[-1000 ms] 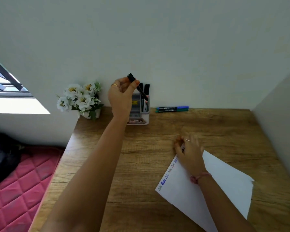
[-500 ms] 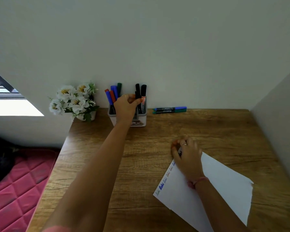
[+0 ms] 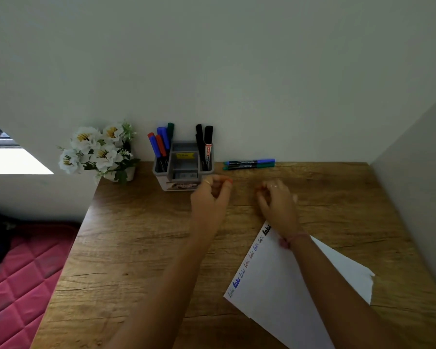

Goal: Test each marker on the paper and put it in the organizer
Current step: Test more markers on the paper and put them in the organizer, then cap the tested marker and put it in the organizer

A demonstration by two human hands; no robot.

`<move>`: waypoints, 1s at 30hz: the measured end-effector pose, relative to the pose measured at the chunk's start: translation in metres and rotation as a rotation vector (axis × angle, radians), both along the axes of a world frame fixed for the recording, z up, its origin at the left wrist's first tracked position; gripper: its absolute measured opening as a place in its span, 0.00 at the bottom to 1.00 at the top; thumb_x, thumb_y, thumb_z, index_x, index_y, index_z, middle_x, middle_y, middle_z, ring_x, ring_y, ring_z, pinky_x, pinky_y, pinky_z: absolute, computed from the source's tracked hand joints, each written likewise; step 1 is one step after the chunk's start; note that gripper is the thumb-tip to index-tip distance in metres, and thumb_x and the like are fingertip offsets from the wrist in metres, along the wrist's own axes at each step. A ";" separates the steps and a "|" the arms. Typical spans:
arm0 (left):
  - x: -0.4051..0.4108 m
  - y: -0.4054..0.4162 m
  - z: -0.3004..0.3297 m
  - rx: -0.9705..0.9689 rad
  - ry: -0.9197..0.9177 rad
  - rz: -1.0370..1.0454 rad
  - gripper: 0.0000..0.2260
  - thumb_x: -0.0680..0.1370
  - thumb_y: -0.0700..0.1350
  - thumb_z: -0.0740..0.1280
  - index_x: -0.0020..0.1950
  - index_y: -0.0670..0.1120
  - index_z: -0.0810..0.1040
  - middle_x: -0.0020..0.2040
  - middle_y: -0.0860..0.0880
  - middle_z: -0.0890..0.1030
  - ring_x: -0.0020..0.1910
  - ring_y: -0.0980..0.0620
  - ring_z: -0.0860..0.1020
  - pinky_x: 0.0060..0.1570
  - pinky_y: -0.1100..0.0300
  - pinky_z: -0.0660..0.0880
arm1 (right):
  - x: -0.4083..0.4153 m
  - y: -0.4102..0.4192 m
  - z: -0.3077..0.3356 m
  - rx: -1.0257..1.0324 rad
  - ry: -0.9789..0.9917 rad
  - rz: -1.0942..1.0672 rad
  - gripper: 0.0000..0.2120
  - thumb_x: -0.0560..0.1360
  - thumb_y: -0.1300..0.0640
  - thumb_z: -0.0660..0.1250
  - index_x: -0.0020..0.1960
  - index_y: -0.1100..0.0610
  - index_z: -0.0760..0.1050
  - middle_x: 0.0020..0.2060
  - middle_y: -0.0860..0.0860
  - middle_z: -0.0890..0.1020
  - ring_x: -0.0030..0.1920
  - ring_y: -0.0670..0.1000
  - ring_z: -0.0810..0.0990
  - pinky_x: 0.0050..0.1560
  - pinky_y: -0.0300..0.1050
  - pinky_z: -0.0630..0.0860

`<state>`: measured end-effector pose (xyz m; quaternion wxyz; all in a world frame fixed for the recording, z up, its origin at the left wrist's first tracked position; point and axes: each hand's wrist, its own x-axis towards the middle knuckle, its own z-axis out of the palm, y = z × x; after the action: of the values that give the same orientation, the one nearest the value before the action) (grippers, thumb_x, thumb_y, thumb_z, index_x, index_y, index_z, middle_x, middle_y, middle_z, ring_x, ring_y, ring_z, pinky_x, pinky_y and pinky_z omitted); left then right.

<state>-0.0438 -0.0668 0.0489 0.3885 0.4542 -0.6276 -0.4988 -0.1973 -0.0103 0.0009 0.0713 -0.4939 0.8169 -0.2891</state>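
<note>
Both hands hovered empty over the bench (image 3: 141, 248) at mid-frame: the left hand (image 3: 209, 197) and right hand (image 3: 278, 202) had loosely curled fingers. The organizer (image 3: 183, 170), above the left hand, held upright markers. Two markers (image 3: 248, 164) lay right of it. The paper (image 3: 287, 285) sat lower right.

Matt grained wood table (image 3: 141, 248); smooth white paper (image 3: 287, 293); seemingly plastic organizer (image 3: 184, 172).
</note>
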 end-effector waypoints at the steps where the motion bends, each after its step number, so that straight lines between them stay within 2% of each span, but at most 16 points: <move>1: -0.002 0.007 -0.007 0.027 -0.018 -0.020 0.03 0.77 0.43 0.66 0.47 0.52 0.76 0.41 0.55 0.80 0.37 0.66 0.77 0.38 0.72 0.74 | -0.006 -0.011 0.003 0.021 0.052 0.002 0.09 0.77 0.55 0.61 0.56 0.53 0.75 0.52 0.50 0.76 0.55 0.50 0.72 0.53 0.47 0.60; 5: -0.005 0.021 -0.032 0.114 -0.074 -0.069 0.02 0.77 0.44 0.66 0.47 0.51 0.76 0.40 0.54 0.80 0.38 0.63 0.77 0.38 0.68 0.75 | -0.026 -0.050 0.008 0.121 0.228 0.031 0.14 0.79 0.52 0.57 0.63 0.48 0.73 0.57 0.51 0.75 0.59 0.52 0.72 0.58 0.52 0.62; 8: -0.006 0.019 -0.041 0.136 -0.126 -0.070 0.02 0.77 0.44 0.66 0.48 0.49 0.77 0.39 0.54 0.79 0.33 0.67 0.75 0.32 0.73 0.71 | -0.037 -0.070 0.004 0.193 0.344 0.061 0.15 0.80 0.53 0.56 0.64 0.47 0.73 0.58 0.52 0.74 0.58 0.55 0.71 0.58 0.53 0.62; 11: -0.005 0.013 -0.047 0.162 -0.136 -0.066 0.03 0.78 0.44 0.65 0.50 0.48 0.77 0.39 0.55 0.78 0.33 0.69 0.74 0.31 0.74 0.70 | -0.043 -0.082 -0.001 0.251 0.433 0.095 0.15 0.79 0.53 0.57 0.64 0.47 0.73 0.59 0.52 0.74 0.58 0.55 0.71 0.57 0.52 0.61; 15: -0.004 0.006 -0.051 0.183 -0.135 -0.070 0.02 0.78 0.45 0.65 0.49 0.49 0.77 0.39 0.55 0.78 0.32 0.66 0.74 0.30 0.73 0.69 | -0.049 -0.090 0.000 0.312 0.458 0.160 0.16 0.79 0.49 0.58 0.64 0.51 0.73 0.59 0.53 0.73 0.59 0.55 0.70 0.56 0.51 0.61; 19: -0.003 0.004 -0.051 0.197 -0.121 -0.077 0.03 0.78 0.44 0.65 0.50 0.49 0.76 0.41 0.56 0.79 0.34 0.66 0.75 0.32 0.73 0.70 | -0.044 -0.091 0.009 0.407 0.446 0.261 0.14 0.79 0.51 0.57 0.60 0.55 0.74 0.58 0.53 0.74 0.58 0.54 0.72 0.57 0.52 0.60; 20: -0.003 0.003 -0.050 0.196 -0.120 -0.085 0.04 0.78 0.44 0.65 0.51 0.50 0.76 0.42 0.56 0.79 0.36 0.65 0.76 0.34 0.73 0.71 | -0.040 -0.088 0.013 0.407 0.352 0.270 0.13 0.80 0.51 0.57 0.59 0.55 0.74 0.56 0.52 0.75 0.56 0.53 0.73 0.57 0.52 0.61; 22: 0.000 0.002 -0.045 0.193 -0.114 -0.127 0.09 0.78 0.45 0.65 0.57 0.50 0.73 0.48 0.58 0.78 0.44 0.65 0.77 0.41 0.72 0.73 | -0.030 -0.076 0.030 0.337 -0.058 0.267 0.10 0.80 0.52 0.58 0.56 0.55 0.73 0.50 0.52 0.79 0.50 0.52 0.77 0.55 0.51 0.67; 24: 0.003 0.002 -0.038 0.160 -0.107 -0.229 0.18 0.78 0.48 0.65 0.66 0.49 0.68 0.58 0.60 0.74 0.55 0.65 0.74 0.50 0.70 0.72 | -0.018 -0.058 0.049 0.203 -0.596 0.257 0.06 0.80 0.54 0.59 0.50 0.54 0.74 0.39 0.49 0.79 0.40 0.47 0.78 0.43 0.44 0.74; 25: 0.005 0.002 -0.033 0.142 -0.111 -0.291 0.21 0.78 0.49 0.64 0.69 0.49 0.65 0.61 0.59 0.72 0.58 0.64 0.72 0.54 0.69 0.72 | -0.011 -0.047 0.058 0.155 -0.786 0.251 0.07 0.80 0.55 0.59 0.47 0.54 0.74 0.34 0.47 0.78 0.34 0.43 0.77 0.35 0.39 0.74; 27: 0.009 0.005 -0.022 0.072 -0.174 -0.433 0.21 0.79 0.50 0.61 0.71 0.48 0.63 0.63 0.56 0.72 0.60 0.61 0.72 0.57 0.66 0.71 | 0.001 -0.024 0.067 0.110 -1.025 0.258 0.08 0.79 0.59 0.60 0.43 0.54 0.74 0.30 0.47 0.76 0.29 0.43 0.73 0.30 0.36 0.71; 29: 0.013 0.012 -0.009 -0.051 -0.298 -0.555 0.16 0.81 0.46 0.59 0.68 0.47 0.66 0.57 0.52 0.76 0.56 0.56 0.75 0.50 0.67 0.71 | 0.009 -0.002 0.071 0.099 -1.139 0.276 0.08 0.78 0.65 0.60 0.43 0.56 0.73 0.30 0.49 0.76 0.29 0.45 0.73 0.30 0.37 0.71; 30: 0.016 0.015 -0.004 -0.103 -0.352 -0.594 0.15 0.81 0.42 0.58 0.68 0.46 0.67 0.55 0.53 0.75 0.53 0.56 0.75 0.47 0.71 0.69 | 0.012 0.007 0.072 0.093 -1.161 0.301 0.08 0.77 0.67 0.60 0.43 0.57 0.72 0.30 0.50 0.75 0.29 0.45 0.73 0.29 0.37 0.70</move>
<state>-0.0278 -0.0513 0.0453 0.1348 0.3106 -0.8141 -0.4717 -0.1851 -0.0037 0.0733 0.5674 -0.3620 0.5772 -0.4624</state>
